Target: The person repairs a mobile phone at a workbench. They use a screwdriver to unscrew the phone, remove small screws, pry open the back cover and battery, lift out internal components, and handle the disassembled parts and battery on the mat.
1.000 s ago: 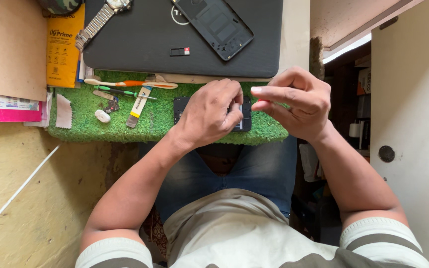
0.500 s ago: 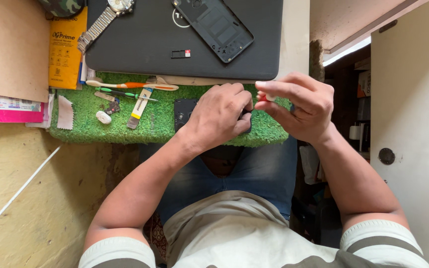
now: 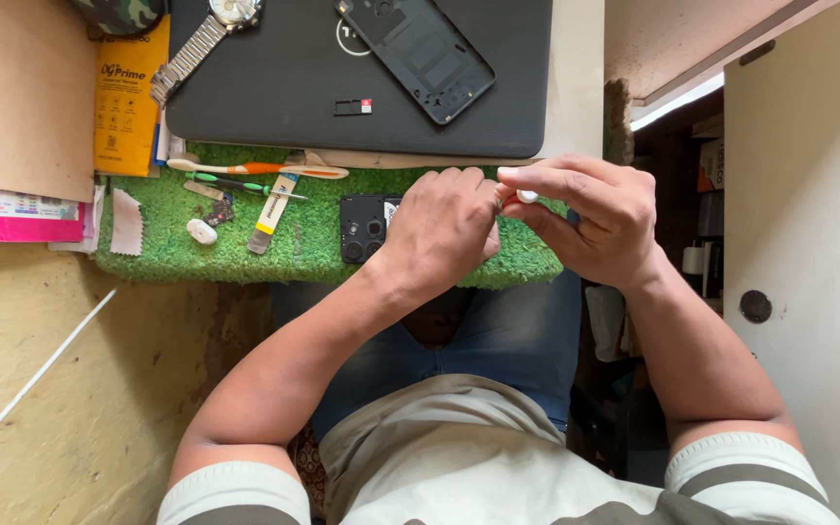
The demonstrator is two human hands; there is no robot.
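Note:
My left hand [image 3: 439,228] lies over the right end of a black phone [image 3: 364,226] that rests camera-side up on a green turf mat [image 3: 313,248]. Its fingers are curled toward my right hand, and their tips are hidden. My right hand [image 3: 603,222] hovers just right of it, above the mat's right edge. It pinches a small white piece [image 3: 527,195] between thumb and forefinger. The two hands touch at that piece.
A closed black laptop [image 3: 294,97] behind the mat carries a phone back cover [image 3: 430,53] and a metal wristwatch [image 3: 196,44]. An orange-and-white toothbrush [image 3: 255,169], a green screwdriver [image 3: 235,183], a flat pry tool [image 3: 269,212] and a white cloth [image 3: 126,222] lie on the mat's left. A yellow packet [image 3: 128,107] and cardboard [image 3: 21,97] sit farther left.
My left hand's fingers have lifted off the phone and curled right to meet my right hand. My right hand has closed in slightly around the small white piece.

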